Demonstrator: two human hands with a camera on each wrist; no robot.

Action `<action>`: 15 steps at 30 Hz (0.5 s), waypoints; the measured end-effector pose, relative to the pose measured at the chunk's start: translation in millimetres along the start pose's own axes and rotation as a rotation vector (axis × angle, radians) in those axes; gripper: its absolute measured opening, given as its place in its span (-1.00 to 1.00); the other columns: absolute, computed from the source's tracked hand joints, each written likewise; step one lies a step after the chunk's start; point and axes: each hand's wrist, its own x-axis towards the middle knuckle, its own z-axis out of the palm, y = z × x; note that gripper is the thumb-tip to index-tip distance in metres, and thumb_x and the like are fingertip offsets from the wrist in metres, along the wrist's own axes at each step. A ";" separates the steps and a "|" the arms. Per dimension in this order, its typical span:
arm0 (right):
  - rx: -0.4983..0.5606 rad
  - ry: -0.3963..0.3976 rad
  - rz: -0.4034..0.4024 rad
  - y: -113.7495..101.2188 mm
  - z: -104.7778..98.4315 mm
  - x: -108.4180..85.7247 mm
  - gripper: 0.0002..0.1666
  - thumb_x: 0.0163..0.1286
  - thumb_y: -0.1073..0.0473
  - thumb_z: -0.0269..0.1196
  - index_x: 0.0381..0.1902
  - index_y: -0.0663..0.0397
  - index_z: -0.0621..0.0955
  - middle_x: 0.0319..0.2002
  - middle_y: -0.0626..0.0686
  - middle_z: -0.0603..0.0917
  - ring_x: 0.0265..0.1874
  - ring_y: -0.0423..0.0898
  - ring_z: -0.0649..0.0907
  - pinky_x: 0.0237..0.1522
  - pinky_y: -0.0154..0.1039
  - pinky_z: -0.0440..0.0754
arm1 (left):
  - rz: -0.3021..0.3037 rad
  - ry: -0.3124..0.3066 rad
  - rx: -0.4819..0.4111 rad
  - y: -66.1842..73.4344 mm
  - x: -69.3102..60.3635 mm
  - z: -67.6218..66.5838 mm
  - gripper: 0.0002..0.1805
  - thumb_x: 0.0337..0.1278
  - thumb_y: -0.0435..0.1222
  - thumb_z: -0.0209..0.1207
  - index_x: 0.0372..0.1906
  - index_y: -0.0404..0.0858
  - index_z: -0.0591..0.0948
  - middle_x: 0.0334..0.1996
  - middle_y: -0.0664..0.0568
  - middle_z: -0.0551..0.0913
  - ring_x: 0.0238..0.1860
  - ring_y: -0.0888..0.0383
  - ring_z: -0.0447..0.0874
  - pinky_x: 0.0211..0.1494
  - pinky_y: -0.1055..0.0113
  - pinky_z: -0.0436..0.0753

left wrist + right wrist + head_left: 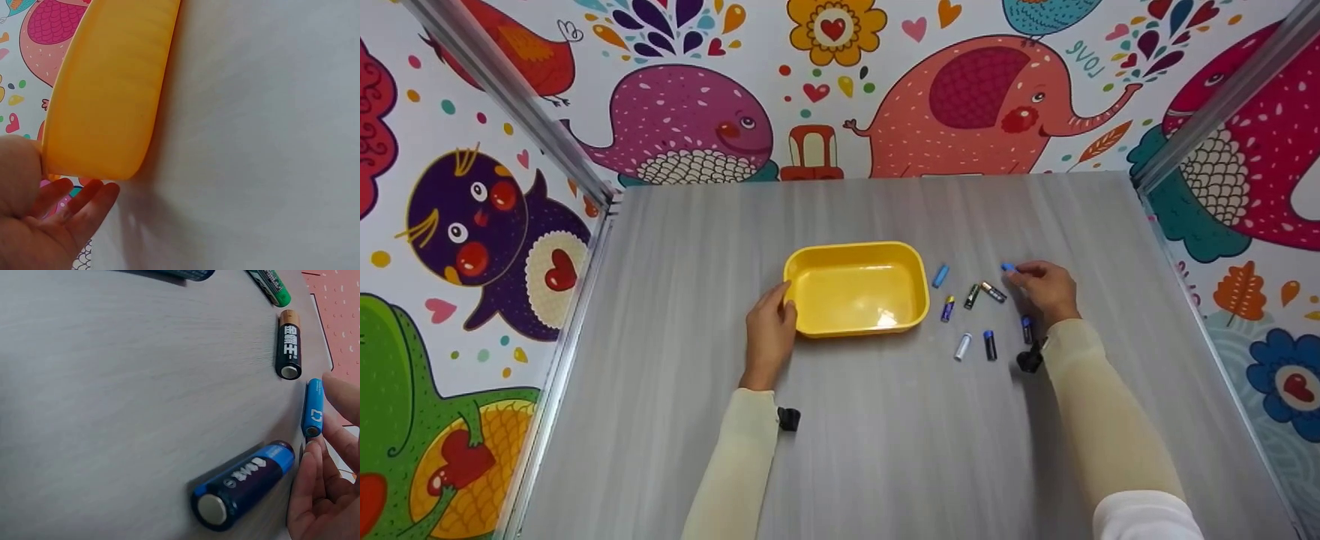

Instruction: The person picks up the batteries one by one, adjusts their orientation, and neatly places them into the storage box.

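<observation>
My left hand (771, 330) holds the left end of a yellow plastic basin (855, 326), thumb at the rim and other fingers by the outer end wall. Inside, the basin shows only its bare floor. To its right, my right hand (1046, 289) pinches a small blue battery (314, 408) between thumb and fingers, close to the tabletop. Near that hand lie a black-and-gold battery (289, 346) and a dark blue battery (244, 486). A green battery (972, 295) lies beside the black-and-gold one.
Between basin and right hand lie a light blue battery (940, 275) and a purple-yellow battery (947, 308). Closer to me are a white battery (963, 346) and another dark battery (990, 345). Patterned walls (825, 90) with metal posts border the grey table (885, 450).
</observation>
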 end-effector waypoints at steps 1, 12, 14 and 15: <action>-0.007 0.002 -0.004 0.0 0.0 0.0 -0.47 0.34 -0.07 0.41 0.15 0.11 0.67 0.17 0.12 0.65 0.09 0.00 0.53 0.00 -0.25 0.51 | 0.002 -0.001 0.000 0.1 0.2 -0.1 -0.54 0.47 -0.31 0.12 0.39 -0.22 0.54 0.32 -0.09 0.60 0.35 0.01 0.55 0.44 0.13 0.51; -0.069 0.015 -0.032 1.8 0.3 1.5 -0.58 0.34 -0.02 0.42 0.06 0.07 0.71 0.01 0.08 0.66 -0.06 -0.02 0.51 -0.11 -0.24 0.49 | 0.003 -0.001 -0.006 1.0 0.7 -0.2 -0.53 0.46 -0.32 0.12 0.40 -0.24 0.53 0.33 -0.12 0.59 0.36 -0.02 0.53 0.45 0.11 0.49; -0.085 0.017 -0.030 1.1 0.7 1.4 -0.60 0.35 -0.01 0.41 0.07 0.05 0.71 0.00 0.08 0.66 -0.06 -0.02 0.51 -0.12 -0.23 0.49 | 0.004 0.000 -0.010 0.6 0.7 0.1 -0.53 0.46 -0.33 0.13 0.40 -0.24 0.53 0.33 -0.12 0.59 0.37 -0.02 0.53 0.45 0.11 0.49; -0.095 0.016 -0.030 0.8 0.9 1.5 -0.59 0.36 0.00 0.40 0.09 0.03 0.71 0.01 0.09 0.66 -0.06 0.00 0.52 -0.11 -0.22 0.49 | 0.004 0.000 -0.012 0.2 0.7 0.2 -0.53 0.46 -0.33 0.13 0.40 -0.25 0.53 0.33 -0.12 0.59 0.37 -0.02 0.53 0.45 0.11 0.49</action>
